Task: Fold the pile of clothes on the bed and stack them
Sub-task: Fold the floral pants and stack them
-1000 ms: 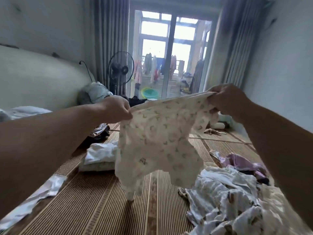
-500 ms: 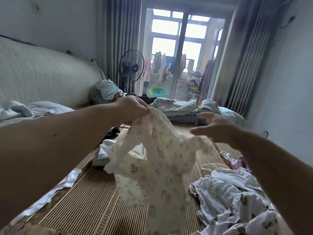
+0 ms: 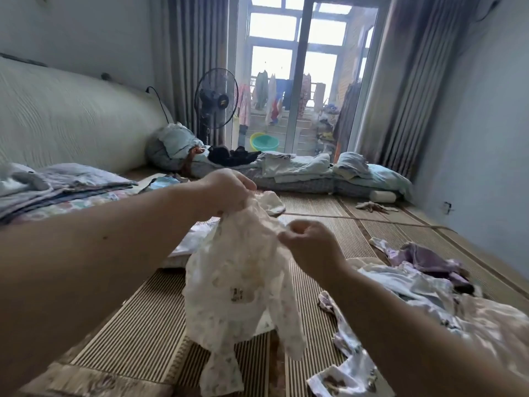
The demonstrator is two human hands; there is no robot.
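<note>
Left hand point(image 3: 229, 193) and right hand point(image 3: 310, 246) each pinch the upper edge of the cream printed baby garment point(image 3: 237, 290), which hangs limp above the woven bed mat point(image 3: 137, 325); judged light, soft and floppy, best held at both shoulders.

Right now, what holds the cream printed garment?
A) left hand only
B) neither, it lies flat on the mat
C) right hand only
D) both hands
D: the left hand grips the cream printed garment at its top, and the right hand pinches its upper edge, so it hangs from both.
</note>
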